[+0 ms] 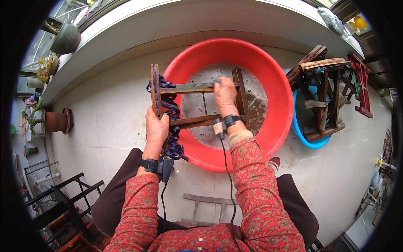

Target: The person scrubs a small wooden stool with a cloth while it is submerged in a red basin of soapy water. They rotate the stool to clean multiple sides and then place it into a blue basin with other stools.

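Observation:
A wooden folding stool [195, 122] with dark blue webbing [171, 108] lies on its side across a large red plastic tub [277, 104]. Its far end reaches down into grey, foamy water [201, 75]. My left hand [157, 126] grips the stool's webbed top rail at the tub's left rim. Over the far leg bends my right hand [225, 93], closed around a small greyish thing pressed on the wood; what that is, I cannot tell. Wrist straps with small devices and black cables sit on both wrists.
Several wooden folding stools [327, 91] are piled in and over a blue basin [316, 144] at the right. A red folding stool [362, 85] stands beyond. Potted plants [56, 121] are at the left, a white ledge [201, 15] runs behind, and a wooden frame [204, 198] lies between my legs.

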### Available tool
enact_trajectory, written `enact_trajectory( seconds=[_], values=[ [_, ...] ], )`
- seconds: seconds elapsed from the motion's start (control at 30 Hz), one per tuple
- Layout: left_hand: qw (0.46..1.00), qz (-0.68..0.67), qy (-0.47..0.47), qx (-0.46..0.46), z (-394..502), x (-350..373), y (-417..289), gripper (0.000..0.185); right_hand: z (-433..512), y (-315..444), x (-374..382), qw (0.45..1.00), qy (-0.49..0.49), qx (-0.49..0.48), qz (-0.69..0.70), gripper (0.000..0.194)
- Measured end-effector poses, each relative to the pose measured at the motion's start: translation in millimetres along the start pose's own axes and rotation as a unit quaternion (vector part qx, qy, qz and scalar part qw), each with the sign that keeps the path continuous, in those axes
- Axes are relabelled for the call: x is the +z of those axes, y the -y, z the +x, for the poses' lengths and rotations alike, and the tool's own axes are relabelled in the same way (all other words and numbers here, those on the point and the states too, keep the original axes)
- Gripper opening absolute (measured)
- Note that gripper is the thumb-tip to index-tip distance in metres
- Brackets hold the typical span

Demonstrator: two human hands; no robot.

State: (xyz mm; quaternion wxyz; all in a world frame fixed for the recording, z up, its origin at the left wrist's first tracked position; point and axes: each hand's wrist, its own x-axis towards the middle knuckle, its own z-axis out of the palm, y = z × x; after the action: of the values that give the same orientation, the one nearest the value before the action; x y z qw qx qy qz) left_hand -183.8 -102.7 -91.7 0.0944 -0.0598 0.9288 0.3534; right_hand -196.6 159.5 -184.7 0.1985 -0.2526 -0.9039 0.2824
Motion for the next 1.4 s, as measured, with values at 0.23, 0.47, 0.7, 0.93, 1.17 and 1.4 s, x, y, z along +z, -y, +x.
enact_trajectory(
  seconds=[0.23, 0.47, 0.7, 0.93, 1.17, 1.4],
  values=[
    [1.000, 0.015, -0.007, 0.006, 0.4, -3.1, -5.0, 0.055, 30.4, -48.0, -43.0, 0.986, 0.074, 0.111, -0.103, 0.014],
    [0.999, 0.038, -0.016, 0.016, -1.8, -2.0, -5.3, 0.054, -1.7, 27.0, 0.5, 0.998, 0.052, 0.043, 0.012, 0.016],
    [0.999, 0.035, -0.013, 0.015, -0.2, -0.1, -2.8, 0.056, -41.7, 122.9, -17.4, 0.966, 0.087, -0.152, 0.193, 0.021],
    [0.999, 0.033, -0.017, 0.022, -0.1, 0.8, -2.0, 0.056, -21.3, 9.5, -23.8, 0.997, 0.060, -0.042, 0.011, 0.021],
    [0.999, 0.032, -0.009, 0.010, -1.5, -0.1, -4.7, 0.054, -9.1, -47.8, -38.9, 0.977, 0.068, 0.170, -0.111, 0.027],
    [0.999, 0.041, -0.001, 0.012, -0.7, -0.9, -3.1, 0.055, -18.8, -44.5, -22.5, 0.960, 0.024, 0.277, -0.047, 0.031]
  ],
)
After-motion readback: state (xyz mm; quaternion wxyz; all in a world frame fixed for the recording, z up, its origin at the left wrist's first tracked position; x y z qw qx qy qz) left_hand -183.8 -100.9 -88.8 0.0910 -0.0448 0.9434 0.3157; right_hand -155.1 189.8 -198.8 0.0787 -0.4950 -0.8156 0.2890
